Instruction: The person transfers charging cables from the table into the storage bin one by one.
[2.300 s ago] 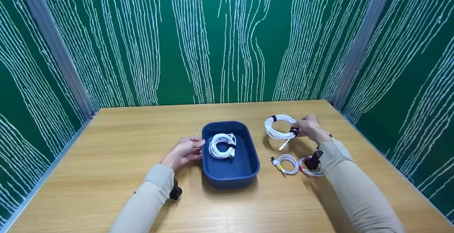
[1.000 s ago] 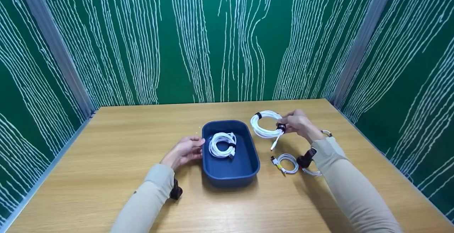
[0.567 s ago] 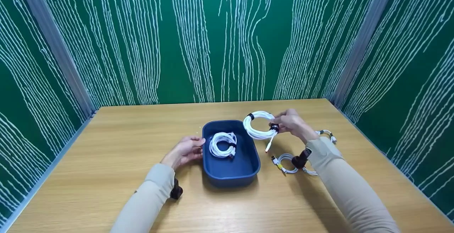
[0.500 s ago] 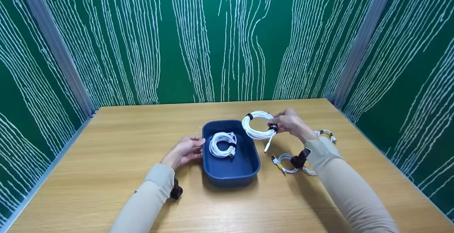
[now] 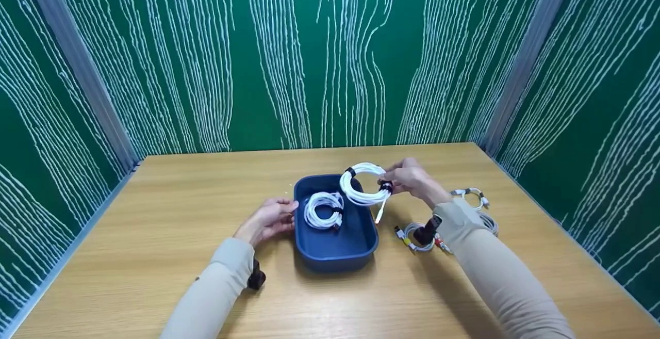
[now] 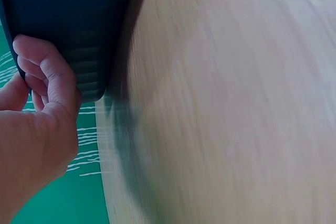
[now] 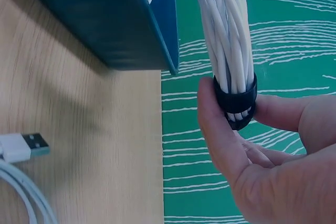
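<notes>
My right hand (image 5: pixel 410 178) pinches a coiled white charging cable (image 5: pixel 356 197) by one of its two black straps. The coil hangs over the right rim of a dark blue bin (image 5: pixel 335 260), its loose plug end dangling just outside. In the right wrist view, thumb and fingers close round the strap (image 7: pixel 234 98). My left hand (image 5: pixel 268 219) grips the bin's left rim, and the left wrist view shows the fingers (image 6: pixel 55 74) curled against its outer wall. Inside the bin lies another white coiled cable (image 5: pixel 312 215) with a black strap.
Right of the bin, a coiled cable with a yellow tie (image 5: pixel 407 241) lies beside one with a red tie (image 5: pixel 441 243), partly hidden by the right wrist camera (image 5: pixel 425 233). Farther right are a grey-white coil (image 5: pixel 490 223) and a small white cable (image 5: pixel 480 195) with dark ties.
My right hand has carried the coiled cable leftward from the right side of the table to over the bin's right rim. The left hand and bin have stayed in place.
</notes>
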The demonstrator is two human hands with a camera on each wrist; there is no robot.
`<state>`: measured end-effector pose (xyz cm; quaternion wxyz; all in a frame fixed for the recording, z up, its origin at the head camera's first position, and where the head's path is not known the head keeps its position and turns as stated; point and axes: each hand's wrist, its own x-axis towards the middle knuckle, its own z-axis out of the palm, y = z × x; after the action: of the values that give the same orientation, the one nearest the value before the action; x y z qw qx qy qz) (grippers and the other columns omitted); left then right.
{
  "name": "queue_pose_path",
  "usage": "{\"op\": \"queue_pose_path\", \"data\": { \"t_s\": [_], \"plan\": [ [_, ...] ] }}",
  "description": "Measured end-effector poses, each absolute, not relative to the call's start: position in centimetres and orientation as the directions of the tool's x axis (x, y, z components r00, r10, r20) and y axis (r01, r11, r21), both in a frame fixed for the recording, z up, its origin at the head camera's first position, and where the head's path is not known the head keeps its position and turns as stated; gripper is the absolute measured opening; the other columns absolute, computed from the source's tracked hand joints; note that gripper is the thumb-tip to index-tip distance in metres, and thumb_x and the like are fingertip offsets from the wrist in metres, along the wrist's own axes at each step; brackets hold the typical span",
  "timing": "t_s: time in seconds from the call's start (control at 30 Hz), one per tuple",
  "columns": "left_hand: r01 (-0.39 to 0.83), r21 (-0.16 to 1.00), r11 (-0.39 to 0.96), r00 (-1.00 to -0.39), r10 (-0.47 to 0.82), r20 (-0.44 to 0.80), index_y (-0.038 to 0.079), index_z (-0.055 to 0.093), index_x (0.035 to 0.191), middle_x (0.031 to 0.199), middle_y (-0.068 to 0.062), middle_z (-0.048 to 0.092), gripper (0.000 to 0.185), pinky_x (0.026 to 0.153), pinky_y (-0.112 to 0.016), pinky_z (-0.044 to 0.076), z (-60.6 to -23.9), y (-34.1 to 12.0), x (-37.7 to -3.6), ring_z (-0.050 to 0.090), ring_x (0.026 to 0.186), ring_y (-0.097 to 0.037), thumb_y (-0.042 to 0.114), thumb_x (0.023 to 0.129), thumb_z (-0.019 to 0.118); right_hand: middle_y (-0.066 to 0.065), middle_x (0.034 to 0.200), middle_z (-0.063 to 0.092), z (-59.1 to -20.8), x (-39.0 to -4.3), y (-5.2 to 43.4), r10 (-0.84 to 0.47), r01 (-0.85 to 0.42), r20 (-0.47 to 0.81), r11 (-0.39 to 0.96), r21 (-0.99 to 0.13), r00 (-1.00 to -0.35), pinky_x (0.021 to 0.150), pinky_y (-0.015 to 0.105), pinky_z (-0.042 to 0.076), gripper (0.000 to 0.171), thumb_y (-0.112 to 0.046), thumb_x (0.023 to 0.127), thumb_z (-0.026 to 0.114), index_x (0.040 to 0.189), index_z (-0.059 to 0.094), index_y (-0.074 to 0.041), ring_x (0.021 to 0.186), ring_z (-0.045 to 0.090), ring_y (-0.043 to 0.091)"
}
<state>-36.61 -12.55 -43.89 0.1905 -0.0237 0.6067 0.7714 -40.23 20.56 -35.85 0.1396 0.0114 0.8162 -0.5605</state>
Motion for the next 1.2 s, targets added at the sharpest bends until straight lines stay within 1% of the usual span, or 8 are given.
{"op": "queue_pose_path", "data": {
  "t_s": [0.23, 0.53, 0.67, 0.8, 1.0, 1.2],
  "plan": [
    [-0.321, 0.927, -0.192, -0.928, 0.26, -0.267, 0.006, 0.046, 0.097, 0.075, -0.001, 0.051, 0.006, 0.062, -0.025, 0.049, -44.0, -12.5, -36.8, 0.049, 0.065, -0.013, 0.005, 0.097, 0.052, 0.01, 0.092, 0.068, -35.8, -40.0, 19.5, -0.157, 0.172, -0.239, 0.352, -0.92, -0.958, 0.065, 0.023, 0.058, 0.035, -0.003, 0.094, 0.056, 0.126, 0.05, 0.009, 0.07, 0.065, 0.012],
    [-0.314, 0.935, -0.162, -0.927, 0.265, -0.265, 0.004, 0.045, 0.101, 0.075, 0.001, 0.05, 0.006, 0.062, -0.023, 0.048, -44.1, -12.5, -36.8, 0.049, 0.064, -0.011, 0.006, 0.098, 0.05, 0.003, 0.077, 0.068, -36.1, -39.7, 18.2, -0.192, 0.158, -0.222, 0.299, -0.941, -0.956, 0.059, 0.021, 0.057, 0.037, 0.001, 0.093, 0.056, 0.127, 0.048, 0.013, 0.064, 0.065, 0.009],
    [-0.317, 0.933, -0.168, -0.927, 0.26, -0.269, 0.004, 0.046, 0.101, 0.075, 0.001, 0.05, 0.006, 0.061, -0.023, 0.047, -44.1, -12.5, -36.9, 0.048, 0.065, -0.011, 0.006, 0.098, 0.051, 0.005, 0.08, 0.066, -36.2, -39.6, 17.7, -0.195, 0.152, -0.222, 0.318, -0.936, -0.955, 0.058, 0.021, 0.056, 0.036, 0.0, 0.092, 0.057, 0.125, 0.05, 0.013, 0.064, 0.063, 0.009],
    [-0.318, 0.932, -0.171, -0.928, 0.257, -0.27, 0.004, 0.046, 0.101, 0.075, 0.001, 0.05, 0.006, 0.061, -0.023, 0.047, -44.1, -12.4, -36.8, 0.048, 0.065, -0.011, 0.006, 0.098, 0.051, 0.008, 0.087, 0.064, -36.4, -39.6, 17.1, -0.193, 0.138, -0.215, 0.345, -0.928, -0.957, 0.06, 0.022, 0.057, 0.037, 0.0, 0.092, 0.058, 0.126, 0.051, 0.012, 0.067, 0.062, 0.01],
    [-0.318, 0.934, -0.164, -0.927, 0.26, -0.27, 0.004, 0.047, 0.1, 0.074, 0.001, 0.05, 0.005, 0.061, -0.024, 0.048, -44.1, -12.5, -36.8, 0.049, 0.065, -0.012, 0.006, 0.098, 0.051, 0.007, 0.086, 0.065, -36.7, -39.4, 16.3, -0.2, 0.131, -0.213, 0.357, -0.925, -0.956, 0.062, 0.024, 0.058, 0.034, -0.001, 0.09, 0.061, 0.121, 0.055, 0.011, 0.068, 0.062, 0.011],
    [-0.326, 0.93, -0.171, -0.927, 0.252, -0.279, 0.005, 0.047, 0.097, 0.075, 0.001, 0.05, 0.006, 0.061, -0.024, 0.048, -44.0, -12.5, -36.9, 0.049, 0.065, -0.012, 0.006, 0.097, 0.053, 0.009, 0.088, 0.067, -37.0, -39.3, 15.7, -0.211, 0.136, -0.22, 0.351, -0.926, -0.953, 0.066, 0.026, 0.059, 0.032, 0.0, 0.09, 0.061, 0.119, 0.056, 0.011, 0.069, 0.063, 0.012]
  ]
}}
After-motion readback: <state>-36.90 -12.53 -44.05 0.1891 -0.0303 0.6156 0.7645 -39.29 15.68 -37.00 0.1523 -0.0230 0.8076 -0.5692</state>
